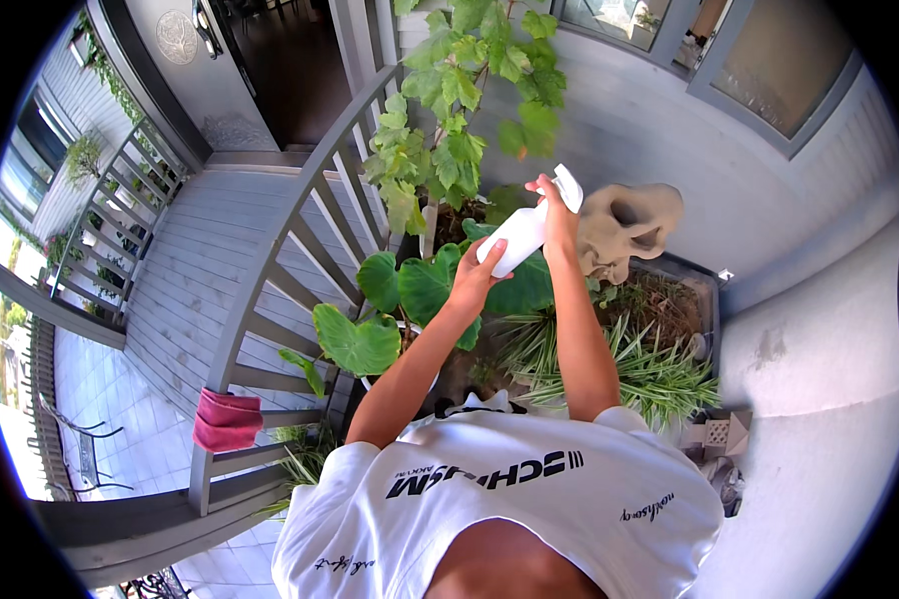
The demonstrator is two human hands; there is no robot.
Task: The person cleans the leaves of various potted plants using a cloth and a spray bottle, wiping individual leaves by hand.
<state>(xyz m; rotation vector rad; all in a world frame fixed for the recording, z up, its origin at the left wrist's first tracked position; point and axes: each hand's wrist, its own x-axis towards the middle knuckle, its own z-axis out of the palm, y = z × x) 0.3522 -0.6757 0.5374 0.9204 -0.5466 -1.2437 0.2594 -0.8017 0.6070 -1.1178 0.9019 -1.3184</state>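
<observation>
A white plastic spray bottle [521, 236] is tilted in both hands, its trigger head up and to the right. My left hand [481, 271] grips the lower body, thumb across it. Around the neck, just below the spray head, is my right hand [557, 208]. Broad green leaves [428, 288] of a potted plant lie below and left of the bottle, and lobed vine leaves [461, 90] hang above it. A beige skull-shaped ornament [629, 224] stands right beside my right hand.
A grey wooden railing [266, 262] curves along the left, with a folded red cloth [227, 421] over it. Spider-plant-like foliage [644, 371] grows at the lower right. A pale house wall [719, 180] and an opened window [783, 67] bound the right side.
</observation>
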